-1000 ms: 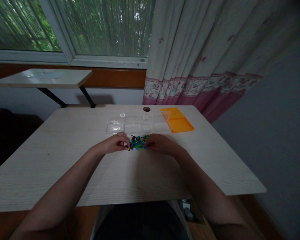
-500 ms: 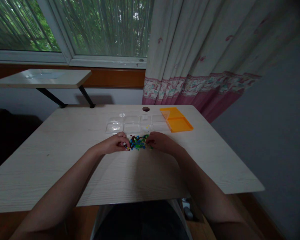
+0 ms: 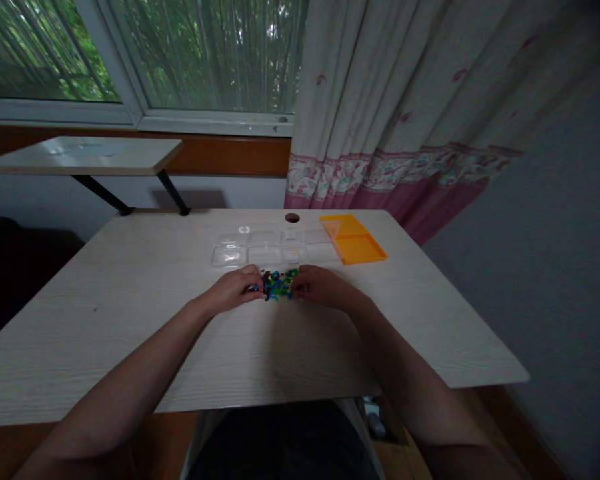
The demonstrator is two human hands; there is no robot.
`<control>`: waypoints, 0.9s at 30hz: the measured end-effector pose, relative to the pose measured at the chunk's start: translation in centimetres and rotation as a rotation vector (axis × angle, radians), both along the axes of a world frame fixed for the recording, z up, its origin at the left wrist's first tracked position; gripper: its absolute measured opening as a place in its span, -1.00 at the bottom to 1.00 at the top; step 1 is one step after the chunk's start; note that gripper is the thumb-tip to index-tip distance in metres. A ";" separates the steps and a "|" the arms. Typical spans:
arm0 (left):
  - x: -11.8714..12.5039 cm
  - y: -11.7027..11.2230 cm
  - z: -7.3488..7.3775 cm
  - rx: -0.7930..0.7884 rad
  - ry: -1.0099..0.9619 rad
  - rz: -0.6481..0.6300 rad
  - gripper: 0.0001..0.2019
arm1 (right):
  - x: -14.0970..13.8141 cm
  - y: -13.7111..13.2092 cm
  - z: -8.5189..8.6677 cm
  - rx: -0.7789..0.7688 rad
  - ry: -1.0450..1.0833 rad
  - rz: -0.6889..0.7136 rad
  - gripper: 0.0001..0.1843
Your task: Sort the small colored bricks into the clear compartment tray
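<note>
A loose pile of tiny coloured pieces, mostly blue, green and dark red, lies on the table between my two hands. Curled at the pile's left side is my left hand, thumb and fingertips drawn together at its edge. From the right, my right hand reaches in with bent fingers, the tips touching the green and blue pieces. The pieces are too small to tell their kind, and whatever the fingertips hold is hidden. Just beyond the pile, a clear plastic compartment tray contains a few tiny yellow bits.
An orange plastic case lies opened flat at the tray's right end. A round cable hole is near the back edge of the pale wooden table. A raised shelf stands back left; a curtain hangs behind.
My left hand has moved slightly right, closer against the pile, and its fingers have drawn in. The pile looks narrower at its left side. My right hand has barely moved.
</note>
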State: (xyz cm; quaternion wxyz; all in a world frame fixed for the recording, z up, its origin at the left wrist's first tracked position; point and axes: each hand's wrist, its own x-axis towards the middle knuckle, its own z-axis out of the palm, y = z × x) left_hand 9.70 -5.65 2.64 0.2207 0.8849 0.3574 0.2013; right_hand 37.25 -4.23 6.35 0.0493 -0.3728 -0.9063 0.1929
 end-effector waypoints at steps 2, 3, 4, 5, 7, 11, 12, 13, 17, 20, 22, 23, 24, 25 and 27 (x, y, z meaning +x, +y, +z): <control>0.1 -0.1 -0.1 0.009 0.004 0.015 -0.72 | -0.2 -0.1 0.1 0.001 -0.009 -0.006 -0.82; 0.2 -0.1 -0.1 0.010 -0.007 0.026 -0.72 | -0.2 -0.1 0.1 0.003 -0.010 -0.006 -0.83; 0.2 -0.1 -0.2 0.008 -0.028 0.038 -0.72 | -0.2 0.0 0.0 0.006 -0.009 -0.008 -0.83; 0.3 0.0 -0.3 0.003 -0.059 0.053 -0.72 | -0.2 0.0 0.0 0.010 -0.007 -0.009 -0.83; 0.5 0.0 -0.4 -0.021 -0.141 0.091 -0.70 | -0.1 0.1 -0.2 0.020 -0.003 -0.006 -0.83; 1.2 0.1 -0.6 -0.099 -0.314 0.199 -0.64 | -0.2 0.2 -0.5 0.080 0.100 -0.002 -0.87; 1.5 0.1 -0.7 -0.111 -0.348 0.225 -0.63 | -0.4 0.1 -0.7 0.108 0.163 0.000 -0.86; 1.7 0.1 -0.7 -0.118 -0.376 0.246 -0.61 | -0.6 0.0 -0.8 0.138 0.234 0.006 -0.84; 2.4 -0.3 -0.5 -0.119 -0.445 0.286 -0.55 | -1.9 -0.4 -1.6 0.271 0.454 0.047 -0.80; 2.8 -0.6 -0.3 -0.094 -0.464 0.288 -0.53 | -2.8 -0.5 -2.3 0.362 0.505 0.050 -0.78; 3.1 -0.7 -0.4 -0.076 -0.465 0.287 -0.54 | -3.1 -0.6 -2.7 0.396 0.511 0.032 -0.79; 3.2 -0.7 -0.4 -0.071 -0.462 0.286 -0.55 | -3.2 -0.6 -2.9 0.407 0.515 0.020 -0.79; 3.3 -0.8 -0.5 -0.067 -0.459 0.287 -0.55 | -3.2 -0.6 -3.0 0.413 0.520 0.007 -0.80; 3.4 -0.8 -0.5 -0.064 -0.456 0.286 -0.56 | -3.3 -0.6 -3.1 0.414 0.524 -0.004 -0.80; 3.6 -0.9 -0.6 -0.057 -0.457 0.290 -0.56 | -3.4 -0.8 -3.1 0.410 0.534 -0.016 -0.79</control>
